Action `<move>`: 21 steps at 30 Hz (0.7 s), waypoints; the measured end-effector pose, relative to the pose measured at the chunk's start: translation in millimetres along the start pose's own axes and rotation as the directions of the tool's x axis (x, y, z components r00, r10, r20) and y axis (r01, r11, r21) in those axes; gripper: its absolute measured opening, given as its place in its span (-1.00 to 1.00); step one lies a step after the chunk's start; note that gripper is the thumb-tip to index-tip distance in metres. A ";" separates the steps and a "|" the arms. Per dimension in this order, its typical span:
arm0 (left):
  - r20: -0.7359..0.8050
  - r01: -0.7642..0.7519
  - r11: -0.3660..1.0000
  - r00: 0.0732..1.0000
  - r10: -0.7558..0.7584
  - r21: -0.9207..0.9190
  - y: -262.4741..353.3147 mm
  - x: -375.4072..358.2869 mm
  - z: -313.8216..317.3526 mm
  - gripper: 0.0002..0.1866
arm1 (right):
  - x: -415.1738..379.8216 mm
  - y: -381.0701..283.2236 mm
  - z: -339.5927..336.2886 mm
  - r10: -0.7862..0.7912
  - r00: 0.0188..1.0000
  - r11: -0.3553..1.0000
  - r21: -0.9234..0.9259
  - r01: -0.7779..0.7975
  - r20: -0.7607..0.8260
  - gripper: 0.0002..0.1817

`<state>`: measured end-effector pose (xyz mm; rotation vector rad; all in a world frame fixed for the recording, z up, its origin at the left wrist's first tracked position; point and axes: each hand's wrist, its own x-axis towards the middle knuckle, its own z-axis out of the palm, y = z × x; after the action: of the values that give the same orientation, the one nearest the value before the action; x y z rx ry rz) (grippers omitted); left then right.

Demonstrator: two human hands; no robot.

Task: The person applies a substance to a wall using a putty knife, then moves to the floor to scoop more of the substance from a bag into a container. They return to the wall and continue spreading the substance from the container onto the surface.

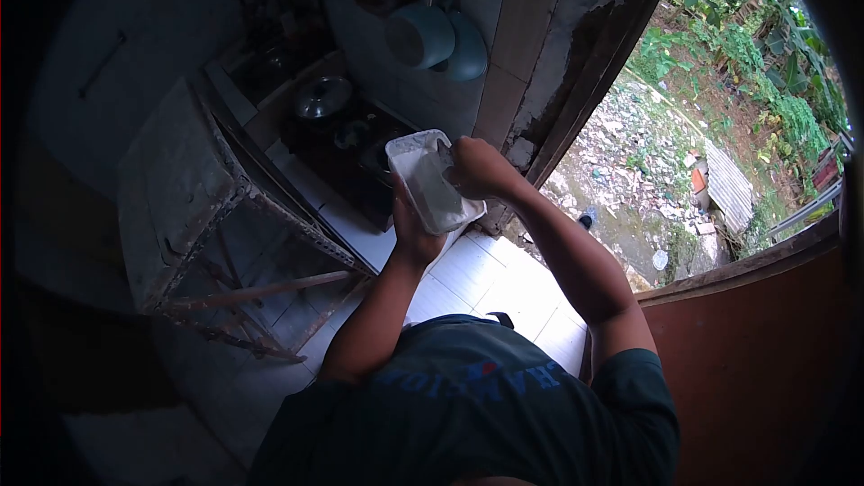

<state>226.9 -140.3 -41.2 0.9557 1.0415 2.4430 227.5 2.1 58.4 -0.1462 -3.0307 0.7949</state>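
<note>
My left hand (pixel 414 227) supports a white rectangular plastic tub (pixel 466 214) from its left side and below, with the fingers mostly hidden behind it. Pale, whitish-grey material (pixel 436 198) lies inside the tub. At the tub's right side, my right hand (pixel 480 167) is closed around a flat grey tool (pixel 445 153) that reaches into the tub. The tool's handle is hidden in the fist, and its exact kind cannot be made out. Both hands are held in front of my chest, above the floor.
A worn, paint-spattered table (pixel 171 189) stands at the left. Behind the tub is a dark stove (pixel 346 148) with a lidded metal pot (pixel 323 97). Pans (pixel 418 36) hang on the wall. At right, an open doorway (pixel 576 117) leads to rubble (pixel 621 144) outside. White tiles (pixel 468 265) cover the floor.
</note>
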 end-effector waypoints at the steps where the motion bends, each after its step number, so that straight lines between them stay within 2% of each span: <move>1: 0.071 -0.128 0.983 0.990 0.119 0.133 -0.9 0.5 0.1 -0.35 | -1.1 -3.2 2.0 -0.004 1.000 1.000 -0.019 0.004 -0.005 -0.70; 2: 0.072 -0.132 0.982 0.990 0.124 0.132 4.5 1.4 5.5 -0.35 | -2.8 -7.4 2.3 -0.006 1.000 1.000 -0.023 0.006 -0.007 -0.70; 3: 0.078 -0.077 0.992 0.993 0.085 -0.101 14.8 3.4 14.6 -0.35 | -4.6 -12.1 1.1 -0.006 1.000 1.000 -0.015 0.006 -0.007 -0.71; 4: 0.095 -0.015 0.944 0.994 0.048 -0.328 20.5 5.6 19.2 -0.35 | -5.6 -16.1 0.2 -0.005 1.000 1.000 -0.007 0.005 -0.008 -0.72; 5: 0.094 -0.019 0.943 0.994 0.053 -0.331 12.0 5.9 10.7 -0.35 | -5.8 -19.1 0.6 -0.007 1.000 1.000 -0.013 0.007 -0.008 -0.72; 7: -0.059 0.127 0.991 0.990 -0.130 -0.048 -12.5 5.5 -13.3 -0.26 | -4.5 -23.8 1.9 -0.027 1.000 1.000 -0.015 0.027 0.013 -0.73; 8: -0.060 0.128 0.990 0.990 -0.131 -0.051 -3.6 6.6 -6.8 -0.26 | -3.0 -25.6 2.9 -0.025 1.000 1.000 -0.016 0.025 0.015 -0.73; 9: 0.064 -0.048 0.999 0.997 0.048 0.012 14.6 7.8 6.9 -0.25 | -2.0 -27.5 4.9 -0.061 0.997 0.997 -0.036 0.062 0.042 -0.73; 10: 0.195 -0.229 0.972 0.957 0.215 0.053 24.3 7.8 13.5 -0.24 | -1.6 -28.9 6.6 -0.096 0.993 0.994 -0.054 0.100 0.070 -0.74; 11: 0.191 -0.226 0.973 0.958 0.213 0.053 18.2 7.5 7.6 -0.24 | -3.1 -31.4 6.2 -0.095 0.993 0.994 -0.053 0.099 0.075 -0.74; 12: 0.041 0.039 0.962 0.999 -0.029 -0.269 9.7 9.7 -0.1 -0.24 | -5.6 -35.1 3.4 -0.095 0.994 0.993 -0.064 0.098 0.048 -0.74; 13: -0.018 0.235 0.776 0.953 -0.302 -0.585 2.3 11.5 -8.1 -0.25 | -6.5 -37.5 1.1 -0.096 0.995 0.992 -0.076 0.098 0.020 -0.74; 17: -0.059 0.199 0.758 0.953 -0.298 -0.621 16.3 21.9 -11.4 -0.27 | 4.1 -21.4 -23.0 -0.061 0.998 0.996 0.060 0.062 -0.026 -0.74; 19: -0.024 0.159 0.797 0.977 -0.212 -0.583 17.1 23.1 -15.0 -0.28 | 10.5 -10.1 -30.9 -0.095 0.993 0.995 0.018 0.097 -0.072 -0.75; 21: -0.034 0.178 0.779 0.968 -0.247 -0.602 18.9 25.2 -13.1 -0.28 | 14.7 -10.4 -38.9 -0.108 0.986 0.992 -0.072 0.100 -0.124 -0.75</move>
<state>199.1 -147.1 -22.6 0.4616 0.3191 2.4032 213.1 13.4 97.1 -0.0369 -2.9170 0.6532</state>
